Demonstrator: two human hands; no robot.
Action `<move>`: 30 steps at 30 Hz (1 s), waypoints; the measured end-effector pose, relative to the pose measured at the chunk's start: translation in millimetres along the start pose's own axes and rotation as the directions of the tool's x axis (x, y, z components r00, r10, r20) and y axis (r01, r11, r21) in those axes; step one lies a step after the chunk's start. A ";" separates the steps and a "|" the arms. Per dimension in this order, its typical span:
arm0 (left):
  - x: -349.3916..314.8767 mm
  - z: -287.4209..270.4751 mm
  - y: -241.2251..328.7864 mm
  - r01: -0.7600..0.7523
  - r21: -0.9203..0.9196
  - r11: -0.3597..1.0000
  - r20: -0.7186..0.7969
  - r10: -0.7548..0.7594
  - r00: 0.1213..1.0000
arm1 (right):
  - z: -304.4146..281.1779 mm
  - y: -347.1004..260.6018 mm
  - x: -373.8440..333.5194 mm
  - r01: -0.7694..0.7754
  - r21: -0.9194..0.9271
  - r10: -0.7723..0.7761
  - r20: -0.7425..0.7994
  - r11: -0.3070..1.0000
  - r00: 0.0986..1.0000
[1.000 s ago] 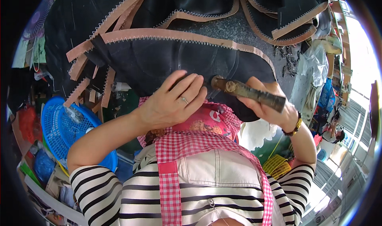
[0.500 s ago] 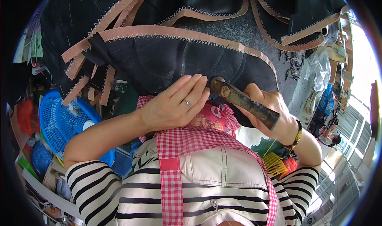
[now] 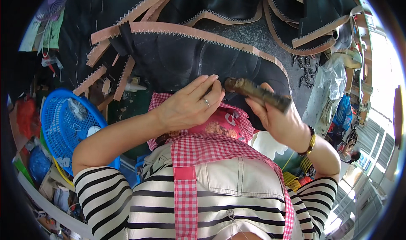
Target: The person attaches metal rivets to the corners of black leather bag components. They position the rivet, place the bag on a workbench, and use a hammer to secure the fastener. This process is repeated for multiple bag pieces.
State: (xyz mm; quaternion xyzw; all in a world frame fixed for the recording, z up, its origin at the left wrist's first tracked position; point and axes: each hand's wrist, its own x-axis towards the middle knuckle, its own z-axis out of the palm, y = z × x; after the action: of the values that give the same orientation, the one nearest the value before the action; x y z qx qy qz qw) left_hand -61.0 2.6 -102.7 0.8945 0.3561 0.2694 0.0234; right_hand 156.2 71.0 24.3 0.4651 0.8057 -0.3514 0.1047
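A large black sheet (image 3: 169, 62), leather-like, lies before me with a light-brown strip (image 3: 190, 31) zigzag-stitched along its far edge. My left hand (image 3: 190, 102), wearing a ring, rests at the sheet's near edge. Its fingers are bent and close together; the thumb and anything pinched are hidden. My right hand (image 3: 285, 124) is closed round a thick, worn brown stick-like tool (image 3: 258, 93), slightly blurred. The tool's left end is just right of my left fingertips, above the sheet. Whether it touches the sheet I cannot tell.
More black pieces with stitched brown strips (image 3: 230, 20) lie on the grey speckled surface (image 3: 245, 33) beyond. Small dark metal pieces (image 3: 306, 69) and clear plastic (image 3: 336, 77) sit at the right. A blue basket (image 3: 55, 126) stands at the left, a yellow basket (image 3: 292, 181) low right.
The brown tool has swung flatter, its right end rising. My left fingers have bent more and parted slightly. In the picture, the black sheet's left part has shifted right.
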 end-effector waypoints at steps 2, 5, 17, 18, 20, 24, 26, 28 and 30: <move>-0.7 2.8 0.8 -0.002 0.034 0.999 -0.005 0.002 1.000 | -17.9 6.0 16.8 -0.093 0.134 0.086 0.059 0.987 0.995; 0.9 2.8 1.2 -0.001 0.066 0.998 -0.002 0.001 1.000 | -37.7 8.3 36.7 -0.243 0.169 0.213 0.175 0.955 0.961; 1.9 1.6 1.3 0.005 0.081 0.997 0.001 -0.006 1.000 | -6.8 19.3 12.7 0.333 -0.077 -0.341 -0.136 0.940 0.930; 1.2 1.2 2.0 0.004 0.094 0.996 0.002 -0.005 1.000 | -5.9 18.1 13.6 0.319 -0.061 -0.324 -0.095 0.946 0.941; 1.7 -2.7 2.5 0.009 0.082 0.997 0.031 -0.012 0.999 | -6.1 16.7 10.6 0.282 -0.138 -0.291 -0.051 0.949 0.955; -0.8 1.2 5.4 0.026 0.083 0.996 0.009 -0.027 1.000 | -1.1 16.7 6.5 0.323 -0.184 -0.346 -0.112 0.928 0.931; 0.8 -0.3 5.1 0.021 0.088 0.996 0.032 -0.023 0.999 | 0.3 18.9 5.1 0.318 -0.207 -0.341 -0.091 0.925 0.935; 2.4 -1.7 4.2 0.019 0.089 0.996 0.048 -0.023 0.999 | 0.4 22.6 1.8 0.282 -0.241 -0.303 -0.054 0.929 0.952; 2.8 -3.5 4.1 0.022 0.086 0.996 0.056 -0.026 0.998 | 4.1 27.9 2.1 0.305 -0.300 -0.336 -0.057 0.904 0.940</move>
State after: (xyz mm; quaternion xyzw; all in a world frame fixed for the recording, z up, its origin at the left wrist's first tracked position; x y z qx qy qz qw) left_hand -58.5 0.9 -97.5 0.8976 0.3772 0.2282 -0.0015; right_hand 177.3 78.6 7.2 0.3245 0.9179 -0.2178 0.0682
